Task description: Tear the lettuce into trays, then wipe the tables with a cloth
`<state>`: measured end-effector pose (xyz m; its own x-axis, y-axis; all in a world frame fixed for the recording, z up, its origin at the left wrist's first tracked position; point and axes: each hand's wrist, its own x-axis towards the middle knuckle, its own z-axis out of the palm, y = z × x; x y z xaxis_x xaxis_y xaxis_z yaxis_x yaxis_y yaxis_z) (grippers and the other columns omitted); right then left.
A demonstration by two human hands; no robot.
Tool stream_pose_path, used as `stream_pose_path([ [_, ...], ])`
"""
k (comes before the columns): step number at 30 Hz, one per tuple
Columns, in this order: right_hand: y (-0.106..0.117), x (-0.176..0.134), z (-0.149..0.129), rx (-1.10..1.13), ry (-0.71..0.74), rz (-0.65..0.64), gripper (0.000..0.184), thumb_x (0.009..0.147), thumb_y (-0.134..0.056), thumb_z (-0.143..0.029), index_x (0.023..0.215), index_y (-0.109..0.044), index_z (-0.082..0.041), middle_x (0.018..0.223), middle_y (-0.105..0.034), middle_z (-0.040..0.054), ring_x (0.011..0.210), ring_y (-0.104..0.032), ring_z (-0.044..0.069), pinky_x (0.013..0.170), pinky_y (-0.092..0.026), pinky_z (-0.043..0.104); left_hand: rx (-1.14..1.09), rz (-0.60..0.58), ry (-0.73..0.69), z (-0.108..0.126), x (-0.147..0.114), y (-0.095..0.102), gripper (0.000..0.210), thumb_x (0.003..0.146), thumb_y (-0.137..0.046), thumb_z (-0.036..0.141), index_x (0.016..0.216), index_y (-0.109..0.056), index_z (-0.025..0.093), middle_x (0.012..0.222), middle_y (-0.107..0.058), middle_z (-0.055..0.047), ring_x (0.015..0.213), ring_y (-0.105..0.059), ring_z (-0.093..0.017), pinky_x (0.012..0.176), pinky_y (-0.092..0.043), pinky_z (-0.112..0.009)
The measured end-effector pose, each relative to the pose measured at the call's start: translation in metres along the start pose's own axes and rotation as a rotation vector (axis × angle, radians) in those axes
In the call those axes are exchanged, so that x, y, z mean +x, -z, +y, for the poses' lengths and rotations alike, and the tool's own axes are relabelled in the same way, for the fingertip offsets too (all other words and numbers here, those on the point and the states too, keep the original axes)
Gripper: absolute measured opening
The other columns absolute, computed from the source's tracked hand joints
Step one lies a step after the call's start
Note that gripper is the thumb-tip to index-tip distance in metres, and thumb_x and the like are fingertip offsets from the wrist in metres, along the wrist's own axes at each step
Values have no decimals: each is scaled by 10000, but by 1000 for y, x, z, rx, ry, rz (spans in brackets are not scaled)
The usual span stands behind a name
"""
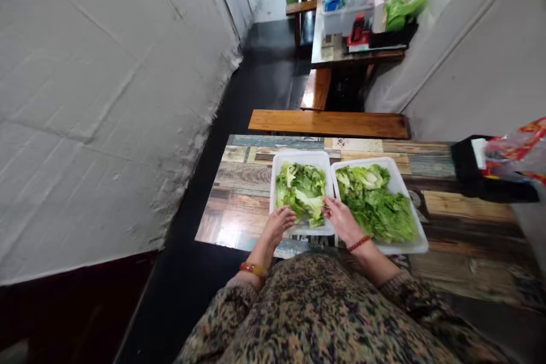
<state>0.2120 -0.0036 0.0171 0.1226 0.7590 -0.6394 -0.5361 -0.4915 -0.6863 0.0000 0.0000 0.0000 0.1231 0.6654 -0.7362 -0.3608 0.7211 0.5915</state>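
Two white plastic trays hold torn green lettuce on a wood-patterned table. Over the front left corner of the left tray point(273, 179) is my left hand point(279, 224), its fingers stretched out and holding nothing. My right hand point(340, 217) reaches across that tray's right edge, with thumb and fingers closed on a pale lettuce leaf point(310, 200). More lettuce leaves point(294, 176) lie under and behind this one. The right tray point(398, 177), beside my right wrist, carries a larger heap of lettuce point(384, 213).
The table point(239, 199) ends just left of the trays. A black holder point(467, 168) with a red plastic packet point(522, 151) stands at the right. Beyond the table is a wooden bench point(328, 123), then a cluttered second table point(336, 56). White walls point(106, 96) flank both sides.
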Motion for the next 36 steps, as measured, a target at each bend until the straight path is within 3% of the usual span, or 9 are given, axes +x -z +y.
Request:
stream_pose_path([
  [6, -2, -6, 3, -103, 31, -80, 333, 636, -764, -432, 849, -630, -215, 735, -608, -36, 620, -569, 105, 574, -426, 220, 13, -29, 37, -5, 5, -16, 352, 771, -724, 327, 1027, -546, 164, 822, -667, -49, 650, -665, -128, 595, -502, -221],
  [11, -13, -3, 14, -425, 125, -159, 229, 703, -674, -353, 862, -657, -189, 772, -644, -12, 679, -580, 136, 588, -424, 228, -11, -191, 95, 3, -5, -20, 440, 734, -742, 445, 1050, -580, 187, 908, -662, -66, 716, -685, -179, 614, -536, -274],
  [15, -23, 6, 16, -855, 359, -259, 200, 780, -548, -249, 905, -695, -196, 878, -699, 18, 760, -610, 163, 716, -470, 292, -23, -252, 98, 7, -14, -9, 465, 697, -768, 468, 1024, -606, 180, 921, -664, -66, 741, -683, -185, 609, -544, -279],
  [18, -31, 15, 17, -1029, 512, -402, 214, 802, -543, -220, 928, -716, -201, 941, -708, 41, 873, -625, 191, 815, -472, 333, 83, -198, 62, 3, -14, 1, 440, 679, -784, 427, 986, -614, 162, 870, -676, -62, 703, -669, -163, 598, -537, -268],
  [20, -34, 24, 18, -1074, 498, -453, 257, 823, -541, -230, 1019, -705, -212, 951, -707, 37, 831, -633, 179, 776, -491, 315, 196, -129, 24, -1, -10, 6, 398, 648, -800, 352, 931, -610, 147, 804, -685, -57, 641, -651, -143, 590, -529, -261],
  [22, -36, 36, 21, -1133, 466, -382, 305, 853, -511, -233, 1111, -672, -226, 986, -700, 33, 784, -635, 157, 734, -500, 285, 274, -42, -13, -6, -5, 11, 331, 639, -782, 284, 869, -588, 146, 740, -681, -42, 600, -638, -129, 576, -516, -244],
  [26, -41, 60, 29, -1259, 480, -159, 311, 863, -495, -209, 1136, -641, -176, 1067, -663, 94, 910, -624, 191, 817, -475, 302, 375, 84, -79, -14, 5, 17, 190, 700, -681, 242, 820, -557, 162, 680, -654, -15, 587, -630, -123, 534, -492, -214],
  [32, -53, 67, 50, -1360, 472, -163, 135, 845, -544, -194, 907, -664, -183, 820, -664, 56, 795, -608, 184, 735, -428, 269, 610, 129, -162, -15, 13, 18, 296, 719, -631, 187, 1012, -648, 153, 830, -682, -51, 655, -631, -145, 506, -496, -220],
  [36, -39, 51, 52, -1398, 490, -223, 108, 845, -528, -176, 834, -634, -194, 752, -639, 20, 727, -581, 158, 683, -398, 243, 730, 164, -193, -12, 15, 24, 369, 759, -612, 213, 1123, -652, 168, 898, -713, -74, 679, -650, -161, 571, -522, -252],
])
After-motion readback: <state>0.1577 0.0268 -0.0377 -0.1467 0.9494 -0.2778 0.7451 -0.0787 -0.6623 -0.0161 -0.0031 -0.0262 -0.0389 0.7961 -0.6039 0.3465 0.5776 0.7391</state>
